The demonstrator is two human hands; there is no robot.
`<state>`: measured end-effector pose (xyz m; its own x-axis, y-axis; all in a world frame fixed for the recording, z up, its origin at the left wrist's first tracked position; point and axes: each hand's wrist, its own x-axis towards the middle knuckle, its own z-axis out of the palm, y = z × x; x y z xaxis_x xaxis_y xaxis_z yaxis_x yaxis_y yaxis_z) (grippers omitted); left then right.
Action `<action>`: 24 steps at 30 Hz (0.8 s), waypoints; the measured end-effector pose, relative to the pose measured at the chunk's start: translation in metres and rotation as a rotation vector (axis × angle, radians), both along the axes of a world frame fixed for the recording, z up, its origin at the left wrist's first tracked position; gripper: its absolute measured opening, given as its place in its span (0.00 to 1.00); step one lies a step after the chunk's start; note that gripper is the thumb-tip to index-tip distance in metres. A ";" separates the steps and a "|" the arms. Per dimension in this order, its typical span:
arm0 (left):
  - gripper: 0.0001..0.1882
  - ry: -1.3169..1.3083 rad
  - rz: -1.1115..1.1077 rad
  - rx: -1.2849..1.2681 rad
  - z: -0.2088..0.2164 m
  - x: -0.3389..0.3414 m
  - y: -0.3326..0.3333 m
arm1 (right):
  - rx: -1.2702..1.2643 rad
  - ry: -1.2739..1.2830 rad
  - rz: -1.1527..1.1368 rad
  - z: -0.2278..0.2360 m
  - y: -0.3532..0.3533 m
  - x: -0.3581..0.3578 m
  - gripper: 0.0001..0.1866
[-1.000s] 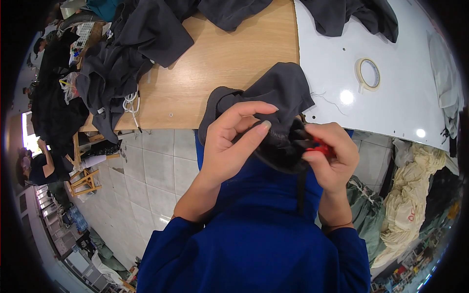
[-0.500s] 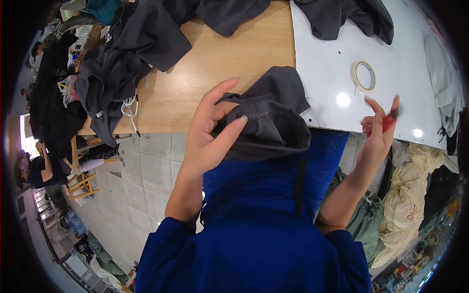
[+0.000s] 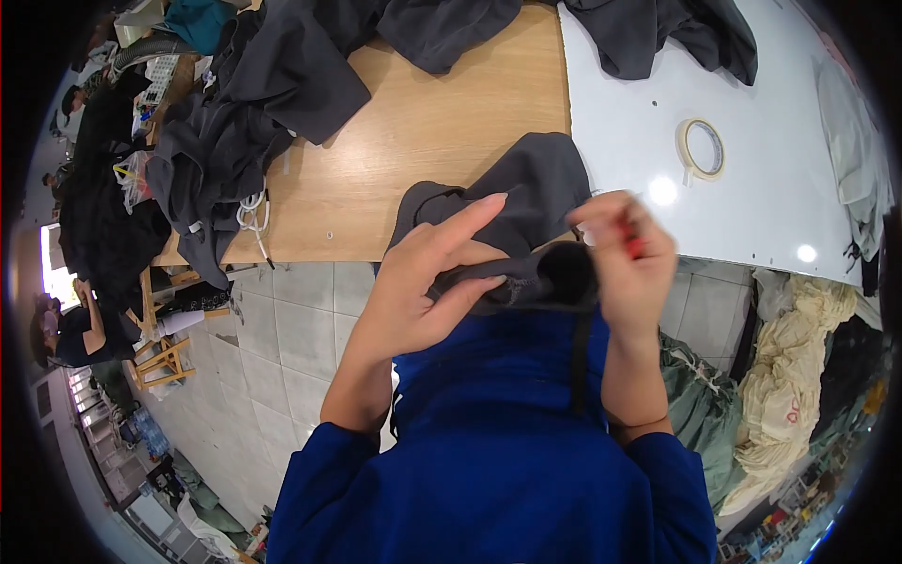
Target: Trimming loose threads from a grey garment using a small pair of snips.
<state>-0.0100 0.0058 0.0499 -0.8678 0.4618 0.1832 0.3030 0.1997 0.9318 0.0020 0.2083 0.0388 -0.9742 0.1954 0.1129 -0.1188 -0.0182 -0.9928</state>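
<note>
- Your left hand (image 3: 404,291) gripped the dark grey cloth (image 3: 531,188) between thumb and fingers, index finger stretched out above it
- The cloth's far part lay on the near right corner of the wooden desk (image 3: 451,113), and its near part came past the edge, above your lap
- A patch of stitching showed beside your left thumb
- Your right hand (image 3: 628,268) was curled round a small red object (image 3: 633,235), blurred, at the cloth's right end; whether its fingertips touched the cloth, you could not tell
- A tape roll (image 3: 684,148) lay on the white tabletop (image 3: 789,169), right of the desk
- More dark garments (image 3: 301,80) covered the desk's far left corner
</note>
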 end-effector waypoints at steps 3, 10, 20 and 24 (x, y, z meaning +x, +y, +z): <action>0.24 0.135 0.059 -0.100 -0.002 -0.003 -0.004 | -0.515 0.003 -0.344 -0.024 0.043 -0.002 0.12; 0.08 0.069 0.413 0.166 -0.026 -0.023 -0.032 | -0.068 -0.302 -0.198 -0.045 0.053 0.010 0.16; 0.12 -0.008 0.794 -0.135 -0.052 -0.040 -0.058 | 0.084 -0.342 0.041 -0.070 0.030 0.003 0.14; 0.13 0.536 0.615 -0.688 -0.047 -0.021 -0.002 | 0.139 -0.291 0.217 -0.082 0.020 -0.017 0.12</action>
<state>-0.0307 0.0039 0.0034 -0.8707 0.1211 0.4767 0.3076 0.8904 0.3356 -0.0149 0.2285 -0.0432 -0.9864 -0.0166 -0.1636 0.1603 0.1252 -0.9791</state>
